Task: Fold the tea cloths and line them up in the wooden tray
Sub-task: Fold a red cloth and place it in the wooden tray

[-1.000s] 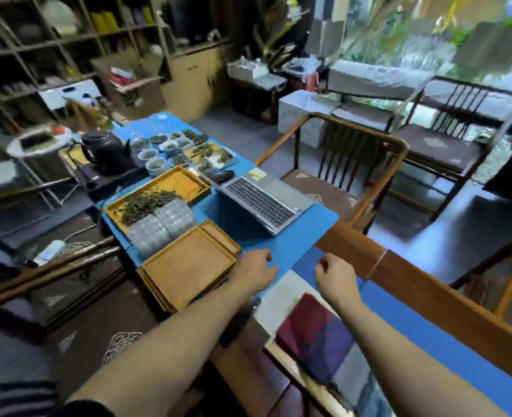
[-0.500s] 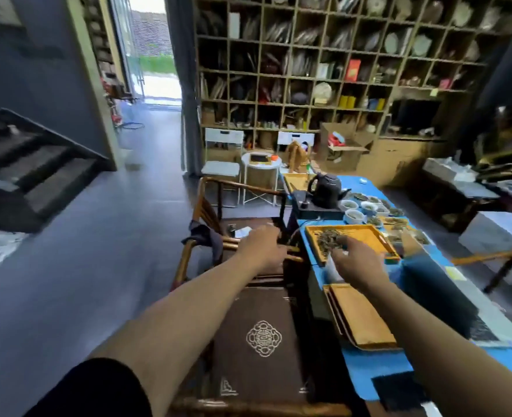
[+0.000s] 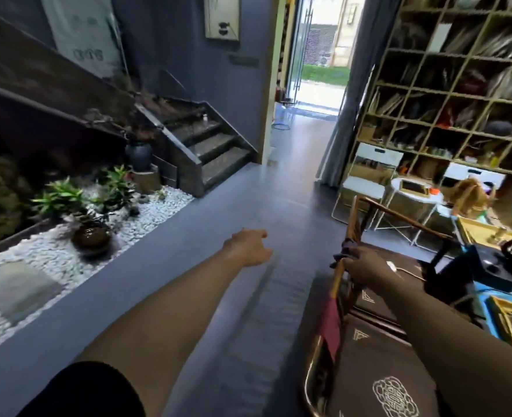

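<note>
Two hands out: left hand (image 3: 250, 247) loose, empty over floor; right hand (image 3: 366, 266) grip closed on dark cloth (image 3: 345, 251).

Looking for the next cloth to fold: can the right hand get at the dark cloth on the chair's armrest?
Probably yes: the right hand is already at the dark cloth draped on the armrest, nothing between.
</note>
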